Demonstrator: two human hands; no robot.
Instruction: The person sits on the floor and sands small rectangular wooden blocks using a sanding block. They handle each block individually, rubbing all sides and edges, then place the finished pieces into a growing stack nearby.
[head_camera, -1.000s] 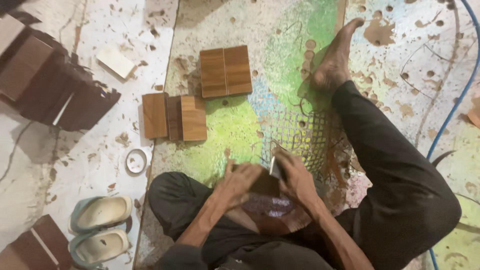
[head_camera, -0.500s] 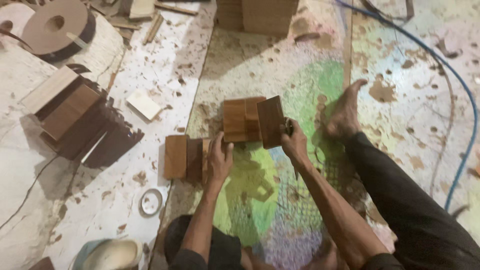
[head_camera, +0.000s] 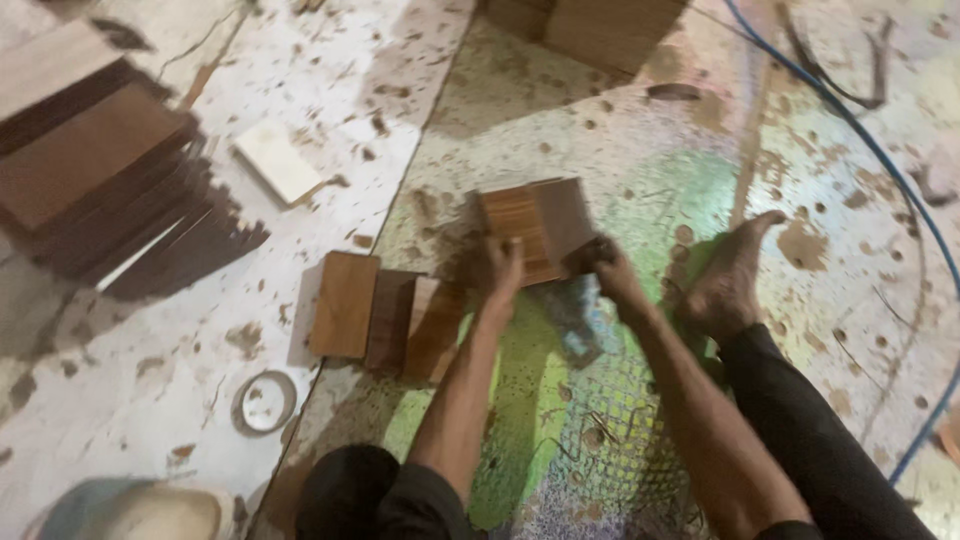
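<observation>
Leftmost, a dark stack of boards (head_camera: 100, 190) lay beside open speckled floor. Nearer me, three small wooden pieces (head_camera: 385, 315) sat side by side at the mat's edge (head_camera: 400, 215). My left hand (head_camera: 497, 270) curled shut on the left edge of the square wooden block (head_camera: 535, 228); my right hand (head_camera: 605, 268) gripped its lower right corner. My bare foot (head_camera: 730, 275) rested just right, blue cable (head_camera: 870, 150) beyond.
</observation>
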